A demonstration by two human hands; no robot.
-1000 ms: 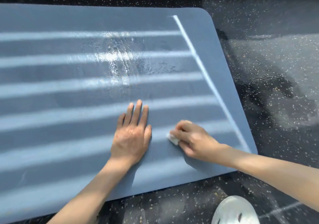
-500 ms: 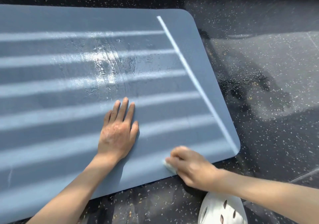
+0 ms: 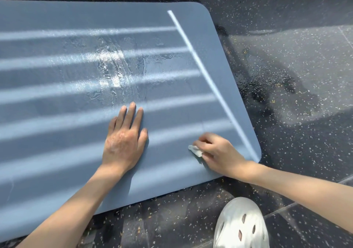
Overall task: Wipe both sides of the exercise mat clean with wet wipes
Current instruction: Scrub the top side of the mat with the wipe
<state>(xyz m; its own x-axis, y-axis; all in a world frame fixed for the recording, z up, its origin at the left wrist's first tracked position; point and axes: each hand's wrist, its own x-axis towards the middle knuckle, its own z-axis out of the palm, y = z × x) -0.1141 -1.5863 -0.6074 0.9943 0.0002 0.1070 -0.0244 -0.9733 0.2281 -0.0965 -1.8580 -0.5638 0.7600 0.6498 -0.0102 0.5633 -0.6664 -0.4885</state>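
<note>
left hand (image 3: pixel 123 144): flat on exercise mat (image 3: pixel 57 87), grip released
right hand (image 3: pixel 219 155): grip pinching wet wipe (image 3: pixel 195 150) against mat
mat: lying on floor (image 3: pixel 286 75)

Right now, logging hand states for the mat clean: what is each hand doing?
Left hand: open, flat on the mat.
Right hand: pinching the wet wipe.

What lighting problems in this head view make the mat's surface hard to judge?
Head view: hard sunlight lays pale parallel bands and one diagonal streak across the exercise mat; the wet patch glares white, washing out the surface; the left hand and the right hand, gripping the wet wipe, throw shadows toward the near edge; the speckled floor is half shaded.
</note>
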